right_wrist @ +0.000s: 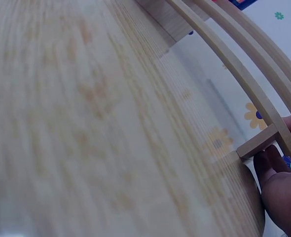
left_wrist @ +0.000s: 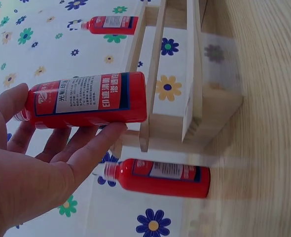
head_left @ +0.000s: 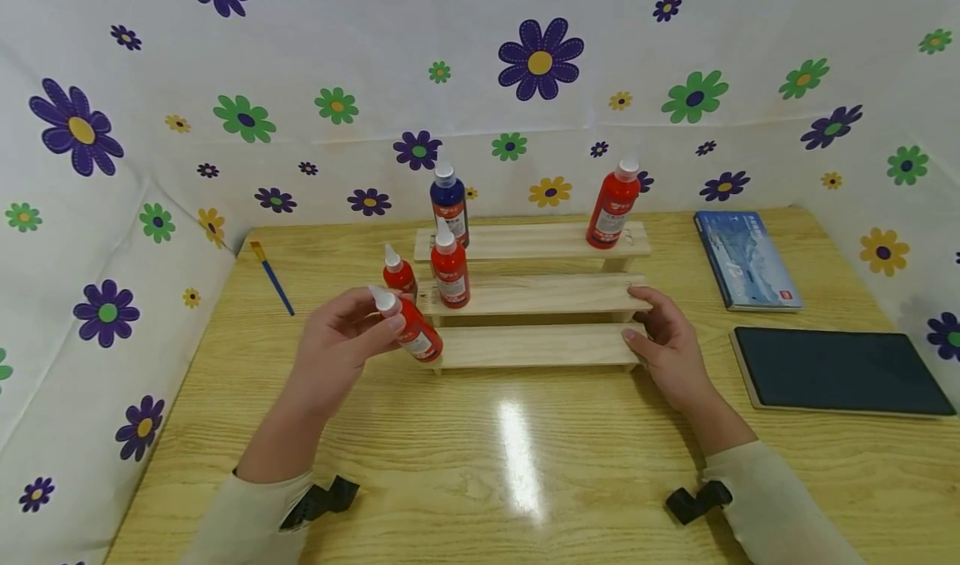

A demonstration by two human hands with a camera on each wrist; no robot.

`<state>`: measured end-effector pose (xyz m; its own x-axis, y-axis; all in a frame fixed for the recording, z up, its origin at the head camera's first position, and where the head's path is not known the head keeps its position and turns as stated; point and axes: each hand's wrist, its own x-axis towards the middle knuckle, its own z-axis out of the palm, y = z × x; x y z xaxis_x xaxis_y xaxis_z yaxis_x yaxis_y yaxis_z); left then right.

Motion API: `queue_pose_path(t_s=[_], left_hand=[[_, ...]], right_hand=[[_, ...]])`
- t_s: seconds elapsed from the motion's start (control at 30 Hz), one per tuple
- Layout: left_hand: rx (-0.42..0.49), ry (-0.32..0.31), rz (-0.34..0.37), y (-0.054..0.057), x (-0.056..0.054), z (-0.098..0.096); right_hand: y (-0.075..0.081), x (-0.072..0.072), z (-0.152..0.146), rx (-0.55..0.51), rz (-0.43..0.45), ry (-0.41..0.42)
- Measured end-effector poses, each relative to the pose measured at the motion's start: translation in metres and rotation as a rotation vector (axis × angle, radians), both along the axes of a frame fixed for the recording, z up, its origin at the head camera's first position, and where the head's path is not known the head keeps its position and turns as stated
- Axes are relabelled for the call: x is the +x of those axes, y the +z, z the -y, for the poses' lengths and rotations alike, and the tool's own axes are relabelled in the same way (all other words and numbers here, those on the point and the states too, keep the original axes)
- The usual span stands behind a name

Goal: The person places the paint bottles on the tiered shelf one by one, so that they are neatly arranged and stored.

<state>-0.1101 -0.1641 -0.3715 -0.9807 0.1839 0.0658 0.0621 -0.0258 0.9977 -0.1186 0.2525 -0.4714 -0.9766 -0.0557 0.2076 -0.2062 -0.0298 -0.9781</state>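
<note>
My left hand [head_left: 337, 344] grips a red squeeze bottle [head_left: 420, 332] with a white pointed cap. It is tilted, its base overlapping the left end of the lowest step of a three-step wooden display rack [head_left: 525, 347]. In the left wrist view the printed label of the held bottle [left_wrist: 93, 96] faces the camera. At the rack's right end, my right hand [head_left: 671, 352] holds the ends of the lower steps between fingers and thumb. Behind my left hand a red bottle [head_left: 400, 273] stands on the table, partly hidden.
On the top step stand a dark blue bottle [head_left: 448, 202] at left and a red bottle [head_left: 613, 207] at right. Another red bottle [head_left: 451, 275] is on the middle step's left. A paintbrush [head_left: 273, 279] lies left; a blue-white box [head_left: 747, 261] and dark flat pad [head_left: 840, 371] lie right.
</note>
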Motion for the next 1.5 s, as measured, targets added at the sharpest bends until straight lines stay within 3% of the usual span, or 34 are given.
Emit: queue_pose_path(t_s=[0.6, 0.97, 1.2, 1.5], left_hand=[[0.048, -0.126, -0.035, 0.011, -0.008, -0.047], [0.057, -0.227, -0.167, 0.013, -0.018, -0.086], [0.015, -0.241, -0.127, 0.019, -0.027, -0.111], [0.002, -0.243, -0.052, 0.027, -0.046, -0.144]], right_hand=[[0.001, -0.001, 0.001, 0.013, -0.004, 0.000], [0.001, -0.001, 0.002, 0.027, 0.001, -0.014], [0.000, -0.002, 0.001, 0.022, 0.002, -0.013], [0.000, -0.001, 0.000, 0.045, 0.008, -0.015]])
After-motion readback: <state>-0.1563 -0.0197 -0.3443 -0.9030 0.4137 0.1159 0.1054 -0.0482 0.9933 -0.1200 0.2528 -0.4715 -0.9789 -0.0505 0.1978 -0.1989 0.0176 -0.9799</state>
